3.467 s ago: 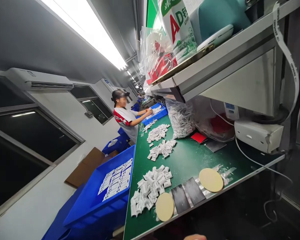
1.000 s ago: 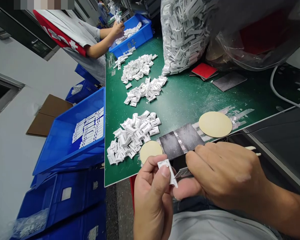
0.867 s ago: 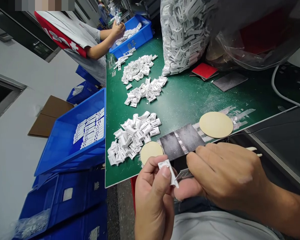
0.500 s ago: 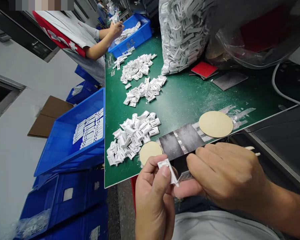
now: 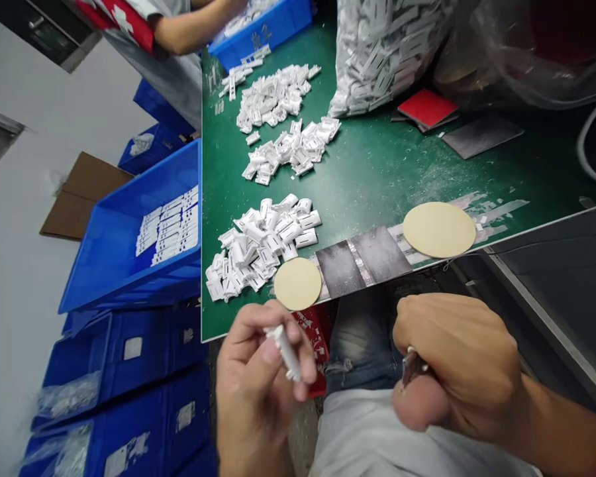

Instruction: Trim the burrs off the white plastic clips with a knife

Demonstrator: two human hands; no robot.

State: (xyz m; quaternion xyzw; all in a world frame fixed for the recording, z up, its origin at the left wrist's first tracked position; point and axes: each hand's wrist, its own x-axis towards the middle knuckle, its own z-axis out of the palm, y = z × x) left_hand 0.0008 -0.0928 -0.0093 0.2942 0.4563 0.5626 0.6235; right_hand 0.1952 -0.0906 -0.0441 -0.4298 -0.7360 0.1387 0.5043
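My left hand [image 5: 265, 377] pinches a small white plastic part [image 5: 285, 354] between thumb and fingers, over the gap below the table edge. My right hand [image 5: 459, 364] is closed around a pair of nippers [image 5: 412, 366]; only the short metal jaws show between thumb and forefinger, and the handles are hidden in the palm. The two hands are apart, and the nippers do not touch the part. Beyond my left hand, a pile of similar white parts [image 5: 263, 245] lies on the green table [image 5: 367, 179].
Two round cream pads [image 5: 298, 283] and dark sanding sheets [image 5: 340, 268] line the near edge. A bag of white parts [image 5: 377, 59] stands at the back. Blue bins [image 5: 94, 258] are at left; a co-worker's arm [image 5: 193, 30] reaches in. A red bin [image 5: 312, 324] sits below.
My hands have moved apart and lower; the nippers have come away from the white part, which my left hand has carried left and turned. The view has shifted downward.
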